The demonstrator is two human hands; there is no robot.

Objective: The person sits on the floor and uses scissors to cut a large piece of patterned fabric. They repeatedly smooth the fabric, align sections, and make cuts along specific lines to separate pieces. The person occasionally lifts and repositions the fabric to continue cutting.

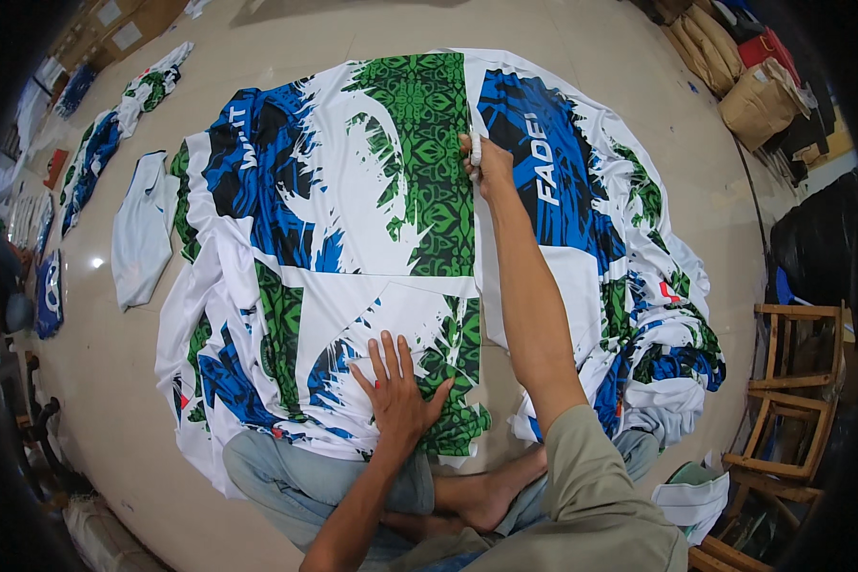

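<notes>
A wide sheet of printed fabric in white, blue, black and green lies spread on the floor before me. My left hand rests flat on its near part, fingers spread. Farther off, my right hand is closed around what look like scissors with pale handles, at the line between the green patterned strip and the right-hand fabric piece. Below that hand a narrow gap runs toward me between the two pieces. The blades are hardly visible.
Bunched fabric lies by my right knee, more at the left. A pale cloth piece and a printed strip lie farther left on the tiled floor. Wooden frames and paper bags stand right.
</notes>
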